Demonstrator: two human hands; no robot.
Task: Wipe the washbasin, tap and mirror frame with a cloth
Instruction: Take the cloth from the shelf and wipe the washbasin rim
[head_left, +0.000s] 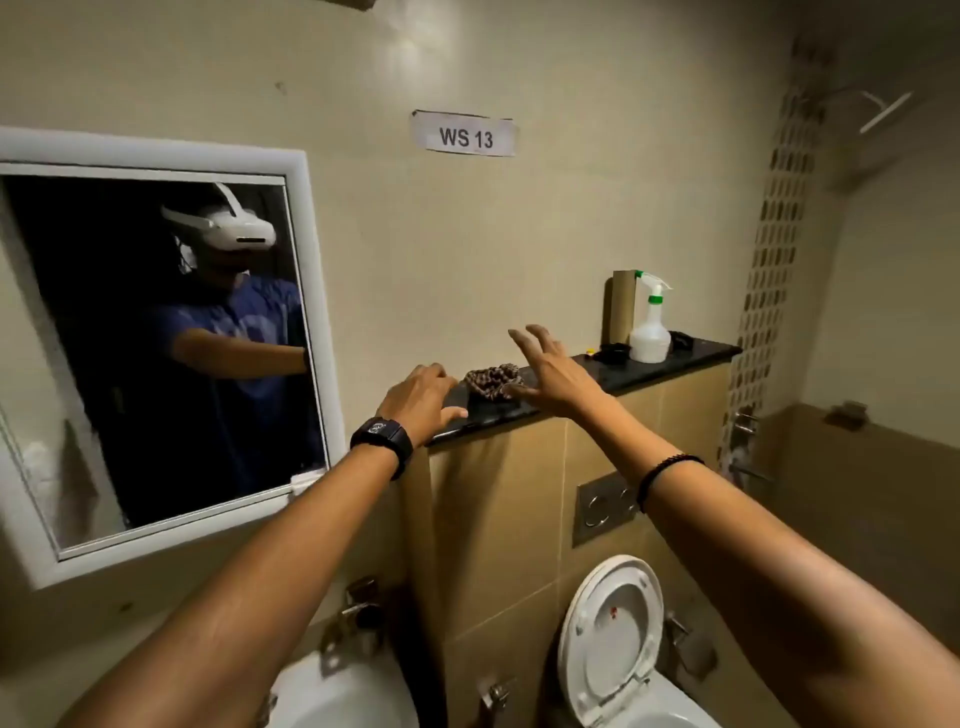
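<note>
Both hands reach for the cloth (492, 382) on the dark ledge (691, 349): left hand (422, 396) rests beside it, empty; right hand (551, 369) hovers, fingers spread. Step in hand: fetching. Next move requires grasping it.

Washbasin (337, 696) cropped at bottom edge

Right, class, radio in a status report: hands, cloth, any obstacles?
Left hand and right hand open, empty. Crumpled brown patterned cloth on black stone ledge, between them, ungrasped. Path unobstructed.

We see bare ledge (722, 352) around cloth (491, 381); bottle (649, 332), tube (621, 306) well right; mirror frame (311, 291) left.
</note>
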